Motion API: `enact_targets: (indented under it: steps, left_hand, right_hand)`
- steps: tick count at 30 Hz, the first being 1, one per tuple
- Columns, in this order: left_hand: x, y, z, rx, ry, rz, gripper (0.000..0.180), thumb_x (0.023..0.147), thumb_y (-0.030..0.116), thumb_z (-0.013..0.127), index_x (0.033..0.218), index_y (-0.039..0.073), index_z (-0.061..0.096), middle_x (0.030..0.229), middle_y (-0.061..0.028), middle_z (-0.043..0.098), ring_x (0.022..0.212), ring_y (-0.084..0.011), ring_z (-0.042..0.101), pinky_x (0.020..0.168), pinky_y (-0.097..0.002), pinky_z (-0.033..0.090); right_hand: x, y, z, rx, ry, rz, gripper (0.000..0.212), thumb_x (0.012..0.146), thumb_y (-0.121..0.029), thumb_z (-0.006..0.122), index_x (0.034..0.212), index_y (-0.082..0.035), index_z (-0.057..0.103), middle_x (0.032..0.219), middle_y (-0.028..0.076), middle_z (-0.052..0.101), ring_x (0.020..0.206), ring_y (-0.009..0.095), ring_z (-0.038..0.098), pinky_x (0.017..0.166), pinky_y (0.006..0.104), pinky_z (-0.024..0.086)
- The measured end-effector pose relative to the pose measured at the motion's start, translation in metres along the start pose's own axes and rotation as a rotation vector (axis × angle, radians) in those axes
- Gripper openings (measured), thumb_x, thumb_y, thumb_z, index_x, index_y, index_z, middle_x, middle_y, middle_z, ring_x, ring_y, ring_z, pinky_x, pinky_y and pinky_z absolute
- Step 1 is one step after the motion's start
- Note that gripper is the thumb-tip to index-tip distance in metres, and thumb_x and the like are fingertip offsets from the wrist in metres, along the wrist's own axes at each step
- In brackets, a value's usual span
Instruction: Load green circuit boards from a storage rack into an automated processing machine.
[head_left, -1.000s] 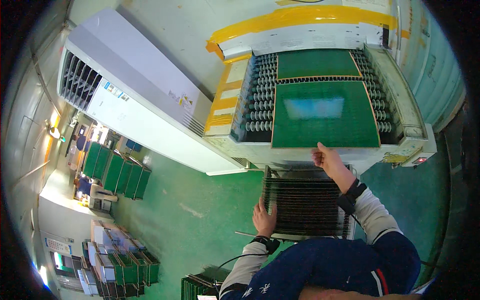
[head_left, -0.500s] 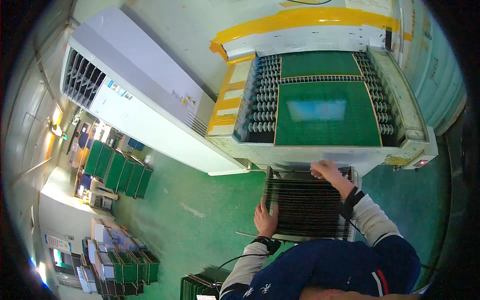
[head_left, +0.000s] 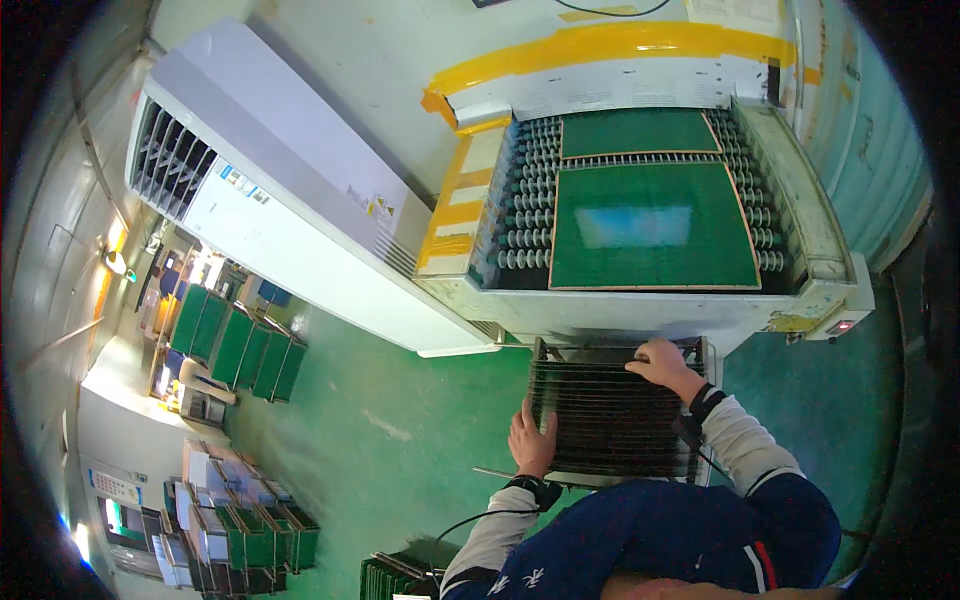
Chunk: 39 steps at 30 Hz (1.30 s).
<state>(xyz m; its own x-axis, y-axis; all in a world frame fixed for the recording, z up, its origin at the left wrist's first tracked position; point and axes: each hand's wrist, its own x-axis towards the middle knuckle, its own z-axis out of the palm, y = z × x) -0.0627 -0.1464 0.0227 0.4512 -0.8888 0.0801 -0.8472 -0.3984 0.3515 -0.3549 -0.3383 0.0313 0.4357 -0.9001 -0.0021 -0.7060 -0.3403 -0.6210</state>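
Note:
In front of me a rack (head_left: 713, 400) holds several thin dark panels (head_left: 620, 425) on edge, side by side. My left hand (head_left: 532, 440) rests along the rack's left side, fingers stretched and thumb apart. Over the far part of the rack, my right hand (head_left: 662, 362) is closed, its fingertips at the top edge of one of the far panels. What lies between those fingers is hidden. Just beyond stands a roller conveyor machine (head_left: 620, 305). A large green panel (head_left: 655, 255) lies flat on its rollers, with a second green panel (head_left: 640, 132) behind it.
A tall white air-conditioner-like cabinet (head_left: 300, 230) stands to the left of the conveyor. Racks of green panels (head_left: 240, 345) stand on the green floor at far left, more racks (head_left: 260, 535) at lower left. Another panel rack (head_left: 390, 575) is near my left forearm.
My right hand has come down from above the rack's far end to the panel edges, slightly nearer me. My left hand stays in place. Both green panels lie nearly where they were.

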Motion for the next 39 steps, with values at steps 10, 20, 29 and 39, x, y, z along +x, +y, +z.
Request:
enact_targets:
  steps: [10,20,29,39]
  left_hand:
    - [0.0,0.0,-0.002,-0.047,-0.021,-0.011,0.079,0.091,0.052,0.068,0.156,0.015,0.042,0.132,-0.0184,0.06,0.121,-0.0383,0.059,0.099,-0.049,0.048]
    - [-0.001,0.0,0.0,-0.014,-0.009,-0.006,0.078,0.092,0.053,0.068,0.154,0.012,0.044,0.13,-0.0199,0.061,0.116,-0.0396,0.061,0.094,-0.05,0.05]
    - [0.0,-0.003,0.001,-0.007,0.045,0.029,0.077,0.092,0.052,0.07,0.152,0.011,0.045,0.126,-0.021,0.062,0.112,-0.0401,0.062,0.092,-0.0502,0.051]
    - [-0.001,0.0,-0.004,-0.022,0.039,0.041,0.078,0.091,0.053,0.07,0.152,0.011,0.045,0.125,-0.0206,0.062,0.111,-0.0399,0.062,0.091,-0.0499,0.051]
  right_hand:
    - [0.008,0.025,0.003,0.068,-0.308,0.277,0.068,0.082,-0.07,0.071,0.106,-0.006,0.079,0.103,0.021,0.076,0.1,0.038,0.072,0.089,0.0461,0.054]
    - [0.008,0.018,-0.002,0.059,-0.308,0.244,0.071,0.083,-0.071,0.069,0.108,-0.005,0.079,0.107,0.023,0.075,0.105,0.04,0.07,0.092,0.0477,0.052]
    - [0.011,0.008,-0.008,0.06,-0.297,0.325,0.072,0.082,-0.073,0.068,0.109,-0.007,0.079,0.109,0.024,0.075,0.108,0.041,0.07,0.095,0.0485,0.052]
    - [0.008,0.009,-0.002,-0.007,-0.287,0.346,0.074,0.083,-0.077,0.064,0.108,-0.01,0.08,0.105,0.021,0.076,0.104,0.04,0.07,0.09,0.0478,0.053]
